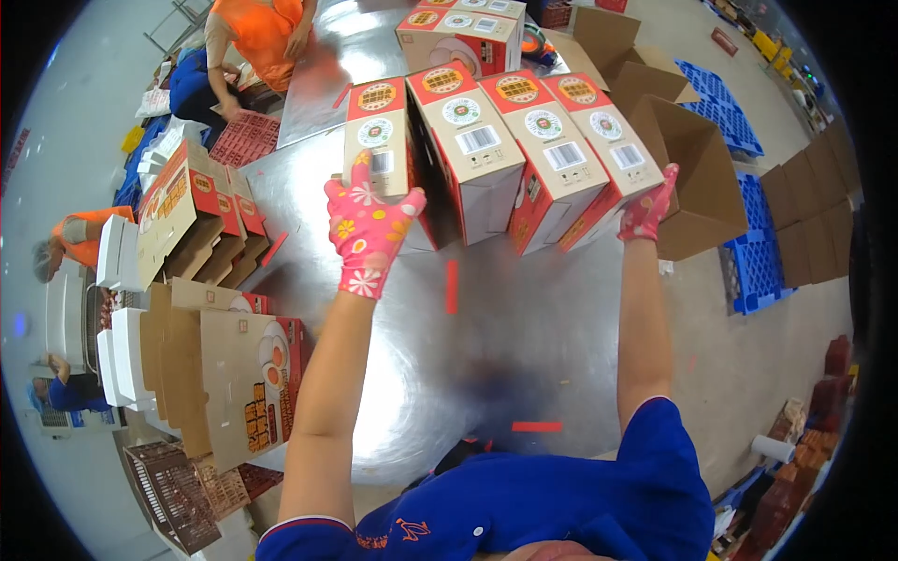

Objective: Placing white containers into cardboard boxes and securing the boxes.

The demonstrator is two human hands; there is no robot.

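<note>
Several closed red and beige cartons stand in a row on the metal table (491, 336), side by side and partly fanned. My left hand (368, 224), in a pink flowered glove, lies with spread fingers against the near end of the leftmost carton (377, 133). A dark gap parts that carton from the carton to its right (464, 133). My right hand (649, 207), gloved alike, rests against the near right corner of the rightmost carton (610, 133). Between these stands another carton (551, 137). The undersides of the cartons are hidden.
An open brown cardboard box (691, 175) stands right of the row. More printed cartons (459, 35) stand beyond. Partly folded cartons (245, 379) crowd the table's left side. A co-worker in orange (259, 35) is by a red crate (247, 138). Blue pallets (761, 245) lie at right.
</note>
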